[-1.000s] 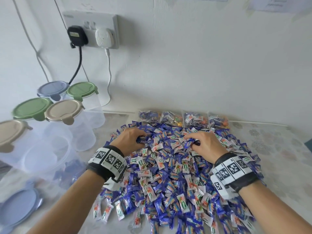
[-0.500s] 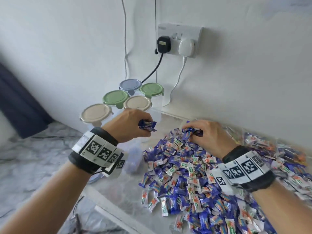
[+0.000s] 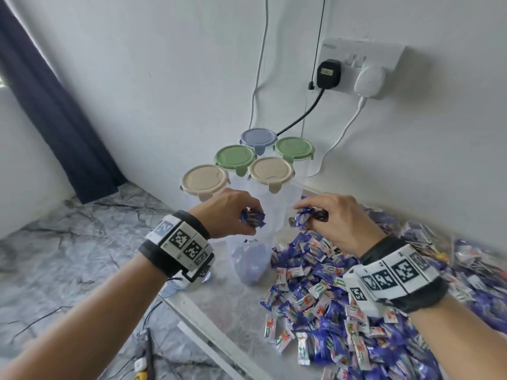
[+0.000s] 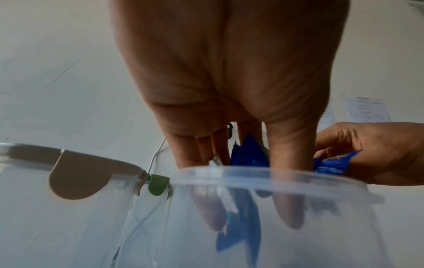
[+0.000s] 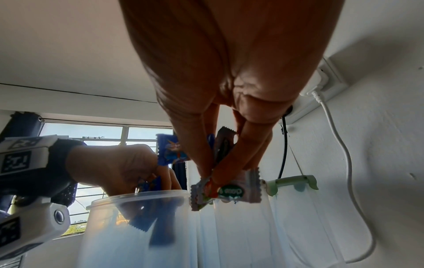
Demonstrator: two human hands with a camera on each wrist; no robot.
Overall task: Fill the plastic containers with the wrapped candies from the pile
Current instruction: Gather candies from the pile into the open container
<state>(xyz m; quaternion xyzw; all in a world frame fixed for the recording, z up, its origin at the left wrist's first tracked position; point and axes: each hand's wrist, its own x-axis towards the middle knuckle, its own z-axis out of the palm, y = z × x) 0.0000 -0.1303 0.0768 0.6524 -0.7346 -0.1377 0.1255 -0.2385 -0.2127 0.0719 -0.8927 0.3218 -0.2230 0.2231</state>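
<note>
Hands (image 3: 233,212) (image 3: 333,218) pinching candies (image 3: 252,217) — above open container rim (image 4: 275,174).

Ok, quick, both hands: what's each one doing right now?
Left hand: curled round blue wrapped candies, fingertips dipping into the open container.
Right hand: pinching a few wrapped candies, beside that container.

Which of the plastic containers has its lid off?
The clear container directly below the left hand, nearest the table edge; the five behind it wear beige, green or blue lids.
</note>
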